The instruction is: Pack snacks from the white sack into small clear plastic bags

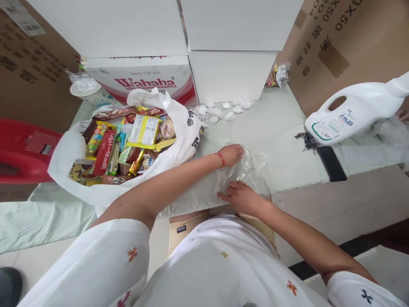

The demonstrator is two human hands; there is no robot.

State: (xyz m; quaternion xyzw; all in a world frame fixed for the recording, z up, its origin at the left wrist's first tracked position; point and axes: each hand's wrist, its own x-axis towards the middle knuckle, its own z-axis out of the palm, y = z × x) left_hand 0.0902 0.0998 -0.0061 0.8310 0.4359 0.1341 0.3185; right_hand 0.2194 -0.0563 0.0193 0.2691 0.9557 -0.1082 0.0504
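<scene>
A clear plastic bag [255, 168] lies crumpled on the pale green tablecloth near the front edge. My left hand [232, 154], with a red string at the wrist, is on its upper left part, fingers curled together on the film. Lower down, my right hand [241, 196] rests on the near side of the bag, its index finger stretched to the left and the others bent. To the left stands an open white carrier bag [183, 128] full of wrapped snacks [143, 130]. Several small crumpled plastic bundles [215, 113] lie behind my hands.
White boxes [233, 74] and a Wahaha carton [143, 79] line the back. On the right are a white detergent bottle [351, 108], keys [308, 142] and a black phone [331, 163]. A red container [28, 149] is at far left, a paper cup [92, 94] behind the snacks.
</scene>
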